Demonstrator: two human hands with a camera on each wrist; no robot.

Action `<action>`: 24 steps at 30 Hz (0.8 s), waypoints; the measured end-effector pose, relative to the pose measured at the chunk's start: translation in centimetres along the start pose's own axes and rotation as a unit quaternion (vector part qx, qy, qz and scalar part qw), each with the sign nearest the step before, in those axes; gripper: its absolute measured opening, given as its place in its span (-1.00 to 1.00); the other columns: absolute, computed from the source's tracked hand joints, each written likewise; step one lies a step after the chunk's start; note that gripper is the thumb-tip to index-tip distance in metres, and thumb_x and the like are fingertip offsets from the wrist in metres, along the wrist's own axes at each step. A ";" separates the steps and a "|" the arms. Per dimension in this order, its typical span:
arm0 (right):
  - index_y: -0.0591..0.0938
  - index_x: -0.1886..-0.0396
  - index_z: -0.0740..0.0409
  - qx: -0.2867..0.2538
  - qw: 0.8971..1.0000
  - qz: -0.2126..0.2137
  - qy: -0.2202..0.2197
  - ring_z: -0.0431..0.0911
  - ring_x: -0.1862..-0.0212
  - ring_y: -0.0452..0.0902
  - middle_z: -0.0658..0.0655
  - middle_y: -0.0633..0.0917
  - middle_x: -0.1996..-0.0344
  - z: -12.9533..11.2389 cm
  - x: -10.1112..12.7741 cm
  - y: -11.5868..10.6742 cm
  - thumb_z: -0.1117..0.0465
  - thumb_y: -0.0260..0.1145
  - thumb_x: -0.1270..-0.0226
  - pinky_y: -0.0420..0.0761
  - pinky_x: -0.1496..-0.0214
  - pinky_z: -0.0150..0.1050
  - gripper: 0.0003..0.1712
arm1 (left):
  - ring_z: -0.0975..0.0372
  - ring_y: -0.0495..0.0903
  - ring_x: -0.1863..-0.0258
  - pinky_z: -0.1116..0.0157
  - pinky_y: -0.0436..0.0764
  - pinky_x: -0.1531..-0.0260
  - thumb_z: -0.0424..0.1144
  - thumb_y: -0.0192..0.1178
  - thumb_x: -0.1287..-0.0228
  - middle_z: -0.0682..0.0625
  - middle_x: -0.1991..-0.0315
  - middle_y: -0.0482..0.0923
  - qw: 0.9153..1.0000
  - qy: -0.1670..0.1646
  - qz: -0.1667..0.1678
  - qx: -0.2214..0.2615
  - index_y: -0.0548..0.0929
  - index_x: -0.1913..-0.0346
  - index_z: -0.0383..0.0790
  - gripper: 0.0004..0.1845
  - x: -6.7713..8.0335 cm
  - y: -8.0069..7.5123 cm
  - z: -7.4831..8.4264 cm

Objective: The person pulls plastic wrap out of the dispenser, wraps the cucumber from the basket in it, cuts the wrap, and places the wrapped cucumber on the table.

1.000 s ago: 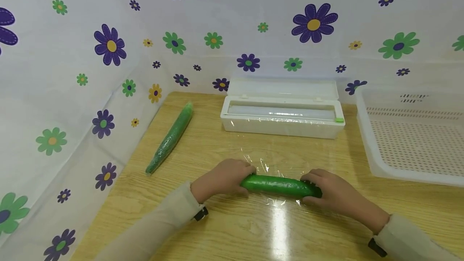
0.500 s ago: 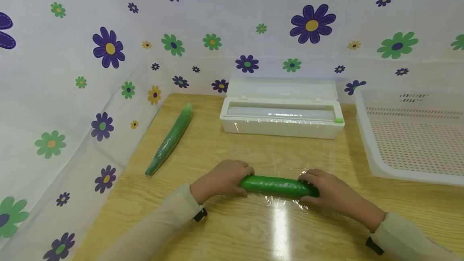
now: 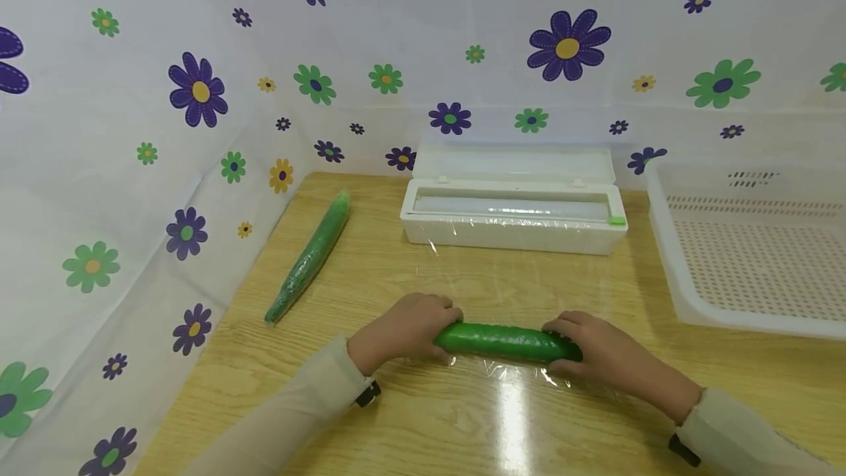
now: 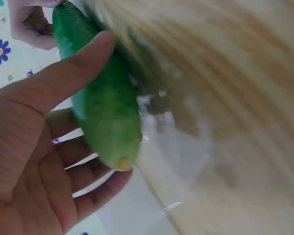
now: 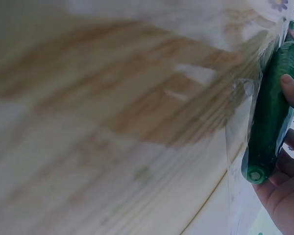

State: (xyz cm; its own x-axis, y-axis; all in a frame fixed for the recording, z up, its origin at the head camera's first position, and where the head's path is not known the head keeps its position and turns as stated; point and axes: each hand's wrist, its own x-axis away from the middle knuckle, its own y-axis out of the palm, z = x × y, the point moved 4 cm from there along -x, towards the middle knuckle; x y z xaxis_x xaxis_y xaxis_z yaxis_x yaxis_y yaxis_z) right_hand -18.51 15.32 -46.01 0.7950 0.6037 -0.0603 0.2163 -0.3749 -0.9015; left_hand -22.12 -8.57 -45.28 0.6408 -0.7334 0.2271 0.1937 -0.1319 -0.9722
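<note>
A bright green cucumber [image 3: 505, 341] lies crosswise on clear plastic wrap [image 3: 529, 278] in the head view. My left hand [image 3: 410, 325] grips its left end, the thumb on the near side and the fingers on the far side. At the other end, my right hand [image 3: 598, 347] holds it the same way. In the left wrist view the cucumber's pale tip [image 4: 121, 163] shows between thumb and fingers. Film clings along the cucumber's side [image 5: 269, 112] in the right wrist view. The wrap runs back to a white dispenser box [image 3: 512, 233] with its lid up and a roll [image 3: 512, 206] inside.
A second cucumber [image 3: 309, 259], covered in film, lies slantwise at the left of the wooden table [image 3: 317, 402]. To the right stands a white perforated basket [image 3: 687, 307]. A flowered white sheet [image 3: 396, 28] hangs behind and along the left side.
The cucumber and both hands have shifted very slightly to the left, both hands keeping their grip. Glints on the wrap around the cucumber have changed. The box, basket and second cucumber stay put.
</note>
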 end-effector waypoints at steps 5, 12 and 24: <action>0.61 0.04 0.18 0.007 1.000 0.002 -0.003 -0.17 0.22 0.55 0.07 0.63 0.18 0.0 -0.2 -0.2 0.01 0.46 0.00 0.62 0.25 -0.28 -0.46 | 0.29 0.52 0.21 0.35 0.56 0.20 0.15 0.35 0.01 0.06 0.14 0.54 1.000 0.020 0.019 -0.013 0.52 -0.06 -0.10 -0.39 -1.0 -1.1 2.1; 0.60 0.02 0.19 0.002 1.000 -0.003 -0.005 -0.13 0.19 0.56 0.10 0.63 0.14 0.1 0.2 -0.1 0.02 0.47 0.00 0.62 0.23 -0.26 -0.45 | 0.29 0.54 0.15 0.42 0.57 0.29 0.07 0.32 -0.08 0.05 0.06 0.53 0.997 0.055 0.052 -0.029 0.43 -0.20 0.04 -0.39 -3.0 -0.7 5.3; 0.60 0.34 0.07 0.011 0.998 0.057 -0.031 -0.21 0.34 0.51 -0.07 0.60 0.34 3.0 4.4 -2.8 0.25 0.55 0.19 0.56 0.38 -0.37 -0.64 | 0.30 0.53 0.20 0.44 0.53 0.37 0.13 0.28 -0.09 0.09 0.11 0.55 0.996 0.052 0.050 -0.054 0.41 -0.26 0.14 -0.37 -3.9 -0.7 5.5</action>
State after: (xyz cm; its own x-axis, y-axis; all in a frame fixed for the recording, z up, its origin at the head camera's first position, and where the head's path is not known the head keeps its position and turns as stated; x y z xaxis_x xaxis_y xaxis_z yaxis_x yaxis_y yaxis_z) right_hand -17.32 21.14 -45.05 0.7764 0.6012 -0.1888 0.1136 -0.4282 -0.8965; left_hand -20.61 -1.96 -45.20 0.5715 -0.8107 0.1270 0.0487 -0.1210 -0.9915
